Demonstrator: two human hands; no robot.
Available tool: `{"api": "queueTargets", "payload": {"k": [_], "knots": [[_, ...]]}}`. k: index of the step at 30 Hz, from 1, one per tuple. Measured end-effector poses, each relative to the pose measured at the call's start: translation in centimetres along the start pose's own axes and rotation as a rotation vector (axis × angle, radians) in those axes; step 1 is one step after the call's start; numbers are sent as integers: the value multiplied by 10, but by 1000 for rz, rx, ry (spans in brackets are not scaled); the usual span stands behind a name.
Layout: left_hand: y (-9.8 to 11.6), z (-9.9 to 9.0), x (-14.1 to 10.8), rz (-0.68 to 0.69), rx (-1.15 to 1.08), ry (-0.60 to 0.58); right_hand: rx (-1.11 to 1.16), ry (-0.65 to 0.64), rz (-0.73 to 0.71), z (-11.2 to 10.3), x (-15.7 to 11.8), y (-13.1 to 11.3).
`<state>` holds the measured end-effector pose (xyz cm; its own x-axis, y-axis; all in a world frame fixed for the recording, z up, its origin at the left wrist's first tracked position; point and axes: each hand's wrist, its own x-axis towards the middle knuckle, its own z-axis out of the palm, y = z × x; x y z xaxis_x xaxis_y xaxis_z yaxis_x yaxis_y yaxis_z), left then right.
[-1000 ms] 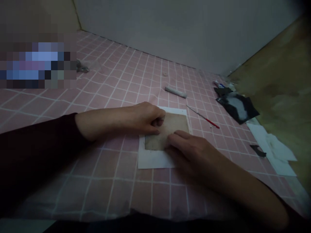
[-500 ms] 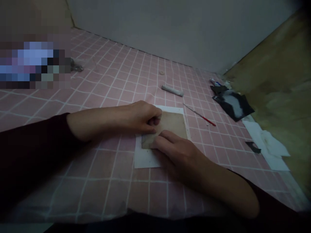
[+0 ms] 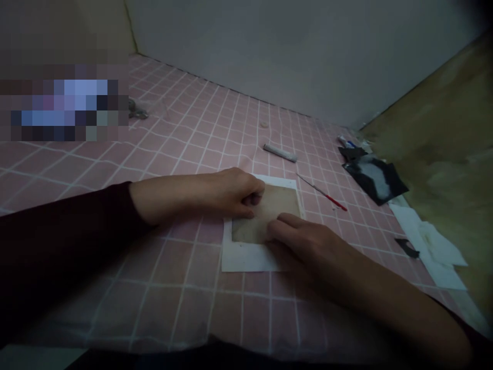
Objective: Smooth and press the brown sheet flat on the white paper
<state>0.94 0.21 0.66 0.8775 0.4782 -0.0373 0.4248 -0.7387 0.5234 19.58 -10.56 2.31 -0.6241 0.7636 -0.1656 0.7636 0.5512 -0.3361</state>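
The flat, beige-grey, nearly square sheet [image 3: 281, 198] is laid on a larger white sheet of paper [image 3: 242, 261], and both are placed on the pink tablecloth with white grid lines [image 3: 185, 308]. The upper left part of the beige sheet is covered by the left hand [image 3: 233, 192], whose fingers are curled inward, with only a small opening seen between thumb and fingers. The lower right part is covered by the right hand [image 3: 311, 241], with its fingers bent and brought close together at the surface. Whether something small is pinched by either hand cannot be told, because the fingertips are partly hidden and the light is weak.

For careful work at this surface, it is judged that light and even pressure should be used, with one hand serving as a steady support, so that the beige sheet is not slid or creased on the paper. The wrists should be held low, and the edges should be left visible.

Beyond the hands, a grey cylindrical tube [image 3: 280, 153] and a thin pointed tool with a red handle [image 3: 334, 201] are seen, both apart from the paper.
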Motion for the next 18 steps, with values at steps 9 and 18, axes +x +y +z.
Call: {"api": "queueTargets", "payload": {"k": [9, 18], "knots": [[3, 1, -2, -10, 5, 15, 23, 58, -121, 0, 9, 1], [5, -1, -1, -26, 18, 9, 27, 136, -158, 2, 11, 0]]}}
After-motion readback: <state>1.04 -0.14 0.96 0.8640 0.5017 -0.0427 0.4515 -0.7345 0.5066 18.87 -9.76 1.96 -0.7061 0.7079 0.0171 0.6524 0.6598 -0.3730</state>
